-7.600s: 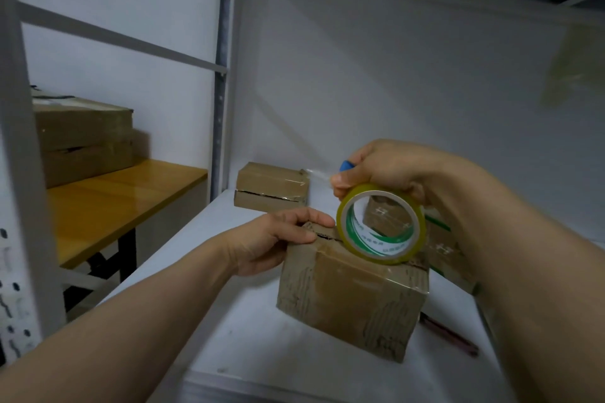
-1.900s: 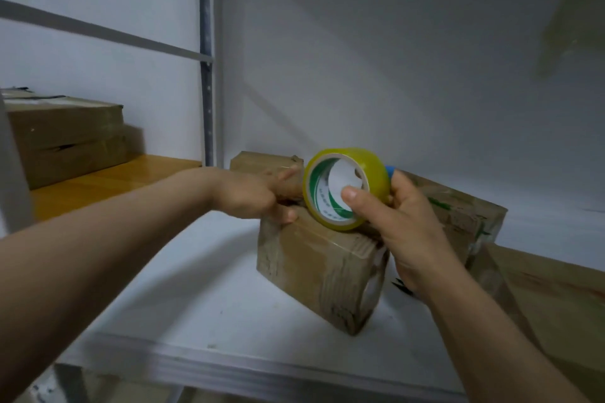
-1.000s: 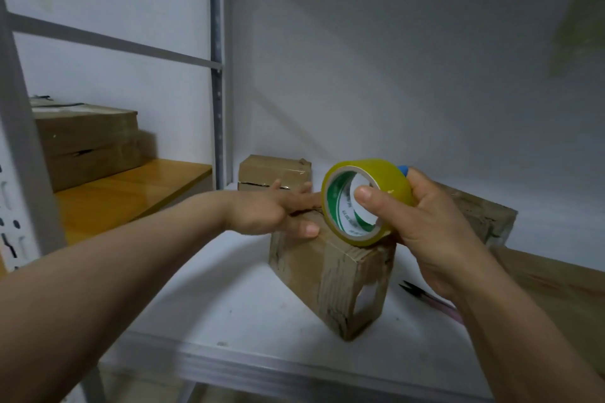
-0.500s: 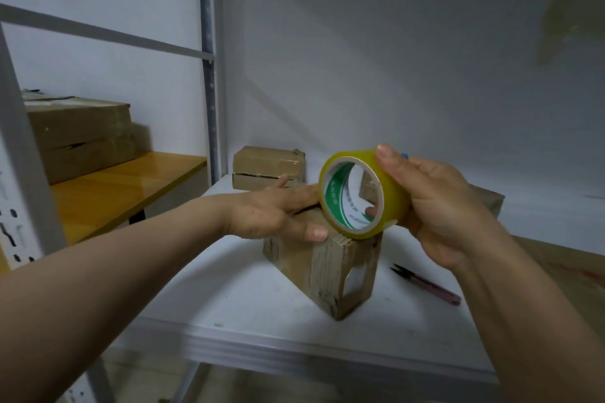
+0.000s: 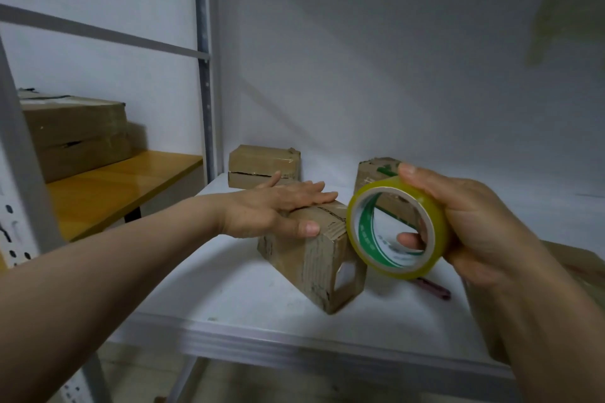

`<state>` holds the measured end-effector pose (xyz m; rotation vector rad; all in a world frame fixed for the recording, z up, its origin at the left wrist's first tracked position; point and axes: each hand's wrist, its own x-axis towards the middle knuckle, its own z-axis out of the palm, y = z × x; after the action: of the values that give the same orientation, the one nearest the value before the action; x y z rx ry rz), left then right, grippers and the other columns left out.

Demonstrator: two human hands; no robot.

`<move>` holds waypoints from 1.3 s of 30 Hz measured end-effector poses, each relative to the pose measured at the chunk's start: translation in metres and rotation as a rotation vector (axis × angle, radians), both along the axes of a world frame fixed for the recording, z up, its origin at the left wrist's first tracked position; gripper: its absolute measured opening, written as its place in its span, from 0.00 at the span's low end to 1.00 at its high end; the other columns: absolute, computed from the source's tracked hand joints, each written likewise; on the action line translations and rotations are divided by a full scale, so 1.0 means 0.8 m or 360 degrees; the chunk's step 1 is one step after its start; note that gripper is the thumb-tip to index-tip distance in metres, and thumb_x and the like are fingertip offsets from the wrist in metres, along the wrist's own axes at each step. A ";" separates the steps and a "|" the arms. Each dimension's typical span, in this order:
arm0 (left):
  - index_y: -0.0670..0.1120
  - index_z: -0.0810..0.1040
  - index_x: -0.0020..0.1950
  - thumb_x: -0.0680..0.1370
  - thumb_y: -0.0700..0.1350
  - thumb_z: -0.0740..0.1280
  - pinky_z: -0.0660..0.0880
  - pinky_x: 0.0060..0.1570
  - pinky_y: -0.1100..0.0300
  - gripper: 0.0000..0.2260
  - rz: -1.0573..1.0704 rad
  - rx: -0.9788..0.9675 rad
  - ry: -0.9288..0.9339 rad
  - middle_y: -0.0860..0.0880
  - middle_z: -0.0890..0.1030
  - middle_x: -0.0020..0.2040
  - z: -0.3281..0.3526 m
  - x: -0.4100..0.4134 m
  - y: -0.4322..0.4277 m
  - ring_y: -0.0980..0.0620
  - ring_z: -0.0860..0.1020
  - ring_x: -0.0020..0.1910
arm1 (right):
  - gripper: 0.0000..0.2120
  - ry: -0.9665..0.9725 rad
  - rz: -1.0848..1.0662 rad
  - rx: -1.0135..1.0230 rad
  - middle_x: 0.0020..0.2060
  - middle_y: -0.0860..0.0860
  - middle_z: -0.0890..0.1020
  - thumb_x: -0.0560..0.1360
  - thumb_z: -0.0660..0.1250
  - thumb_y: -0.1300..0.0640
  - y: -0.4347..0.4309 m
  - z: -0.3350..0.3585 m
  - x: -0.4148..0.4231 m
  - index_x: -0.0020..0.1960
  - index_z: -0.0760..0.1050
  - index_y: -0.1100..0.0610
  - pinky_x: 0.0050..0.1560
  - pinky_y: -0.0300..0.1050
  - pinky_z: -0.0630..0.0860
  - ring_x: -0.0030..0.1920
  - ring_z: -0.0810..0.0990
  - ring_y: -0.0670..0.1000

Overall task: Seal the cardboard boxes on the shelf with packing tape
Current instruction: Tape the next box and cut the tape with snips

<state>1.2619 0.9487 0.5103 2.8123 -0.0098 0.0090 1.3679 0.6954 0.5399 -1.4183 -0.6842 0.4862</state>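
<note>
Head cam: left hand (image 5: pixel 262 209) lies flat on top of the cardboard box (image 5: pixel 314 258) near the front of the shelf (image 5: pixel 262 304), fingers (image 5: pixel 314 193) straight, thumb against its near side. Right hand (image 5: pixel 474 226) is wrapped round the packing tape roll (image 5: pixel 376 249), one finger through the core, just right of the box's near end. The box runs front-right to back-left, so I'd guess the tape gets pulled along that top seam.
</note>
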 end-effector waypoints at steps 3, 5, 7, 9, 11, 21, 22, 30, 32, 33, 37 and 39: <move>0.70 0.52 0.78 0.76 0.70 0.55 0.28 0.75 0.52 0.30 -0.0002 -0.0009 -0.0010 0.63 0.49 0.81 -0.002 -0.001 0.002 0.67 0.43 0.78 | 0.11 -0.0011 0.0019 -0.0031 0.33 0.55 0.80 0.60 0.74 0.45 -0.011 -0.004 -0.007 0.36 0.87 0.52 0.25 0.43 0.79 0.29 0.77 0.48; 0.71 0.52 0.78 0.77 0.69 0.55 0.28 0.75 0.54 0.29 -0.0004 -0.0035 -0.0005 0.64 0.49 0.81 -0.001 -0.001 0.002 0.67 0.43 0.78 | 0.08 -0.0005 0.0046 -0.0055 0.25 0.51 0.75 0.63 0.73 0.46 -0.018 -0.006 -0.012 0.31 0.85 0.50 0.25 0.43 0.78 0.22 0.74 0.46; 0.72 0.52 0.77 0.77 0.70 0.54 0.28 0.75 0.53 0.29 -0.0007 -0.0032 -0.0003 0.64 0.49 0.81 -0.002 0.000 0.001 0.67 0.43 0.78 | 0.10 -0.0010 0.0058 -0.0114 0.21 0.50 0.72 0.63 0.72 0.46 -0.026 -0.011 -0.012 0.28 0.83 0.51 0.30 0.45 0.77 0.20 0.72 0.46; 0.74 0.51 0.76 0.75 0.72 0.53 0.28 0.75 0.52 0.30 -0.0017 -0.0019 -0.0008 0.65 0.49 0.81 -0.003 0.000 0.001 0.67 0.43 0.78 | 0.11 -0.0022 0.0071 -0.0157 0.20 0.51 0.73 0.62 0.73 0.46 -0.032 -0.017 -0.010 0.28 0.83 0.53 0.31 0.45 0.78 0.20 0.73 0.47; 0.74 0.51 0.76 0.74 0.73 0.53 0.28 0.75 0.51 0.30 -0.0020 -0.0012 -0.0008 0.65 0.49 0.81 -0.003 -0.002 0.001 0.67 0.43 0.78 | 0.14 -0.0027 0.0103 -0.0186 0.25 0.56 0.78 0.60 0.74 0.45 -0.034 -0.024 -0.007 0.33 0.85 0.56 0.29 0.44 0.80 0.23 0.76 0.50; 0.71 0.53 0.77 0.77 0.66 0.54 0.27 0.73 0.56 0.28 0.0027 -0.0046 0.0089 0.62 0.46 0.81 0.010 -0.006 -0.014 0.66 0.39 0.78 | 0.13 -0.0018 0.0167 -0.0315 0.43 0.63 0.85 0.63 0.73 0.49 -0.034 -0.049 0.003 0.41 0.87 0.57 0.44 0.55 0.83 0.38 0.85 0.57; 0.70 0.52 0.78 0.78 0.66 0.54 0.27 0.73 0.54 0.28 0.0043 -0.0043 0.0124 0.61 0.45 0.82 0.016 -0.007 -0.017 0.65 0.38 0.78 | 0.12 -0.0029 0.0168 -0.0333 0.43 0.63 0.85 0.64 0.73 0.49 -0.033 -0.050 0.004 0.41 0.87 0.57 0.47 0.58 0.82 0.38 0.84 0.57; 0.59 0.43 0.82 0.79 0.60 0.64 0.38 0.78 0.57 0.39 -0.0134 0.0403 -0.0037 0.61 0.41 0.80 0.001 -0.008 -0.071 0.65 0.37 0.78 | 0.10 -0.0106 0.0081 -0.0486 0.43 0.61 0.85 0.72 0.74 0.50 -0.015 -0.071 0.001 0.45 0.83 0.57 0.45 0.52 0.77 0.42 0.82 0.57; 0.60 0.44 0.82 0.79 0.52 0.69 0.42 0.78 0.60 0.41 -0.0090 0.0382 -0.0045 0.59 0.45 0.82 0.001 -0.015 -0.074 0.62 0.44 0.80 | 0.07 -0.0099 0.0083 -0.0493 0.43 0.59 0.85 0.74 0.72 0.53 -0.013 -0.073 -0.002 0.43 0.84 0.56 0.46 0.52 0.77 0.43 0.83 0.57; 0.60 0.46 0.82 0.78 0.50 0.70 0.45 0.78 0.60 0.41 -0.0073 0.0407 -0.0074 0.58 0.48 0.82 0.004 -0.017 -0.075 0.60 0.47 0.80 | 0.07 -0.0099 0.0080 -0.0503 0.43 0.59 0.85 0.75 0.71 0.53 -0.013 -0.072 -0.002 0.42 0.84 0.55 0.47 0.52 0.77 0.43 0.83 0.58; 0.58 0.45 0.82 0.74 0.54 0.75 0.53 0.78 0.56 0.47 -0.0035 0.0636 -0.0117 0.56 0.50 0.82 0.019 -0.004 -0.090 0.56 0.52 0.80 | 0.09 -0.0136 0.0099 -0.0530 0.46 0.62 0.85 0.73 0.72 0.51 -0.007 -0.063 -0.002 0.46 0.83 0.57 0.48 0.52 0.75 0.44 0.82 0.59; 0.58 0.42 0.82 0.72 0.55 0.76 0.49 0.77 0.55 0.51 -0.0025 0.0666 -0.0066 0.55 0.48 0.83 0.020 0.008 -0.094 0.55 0.49 0.80 | 0.11 -0.0139 0.0122 -0.0524 0.44 0.61 0.85 0.68 0.74 0.49 -0.005 -0.060 -0.002 0.44 0.83 0.57 0.48 0.53 0.76 0.43 0.82 0.59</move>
<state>1.2683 0.8736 0.5263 3.2301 -0.0485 0.0689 1.3659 0.6914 0.4916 -1.7347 -0.7552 0.6209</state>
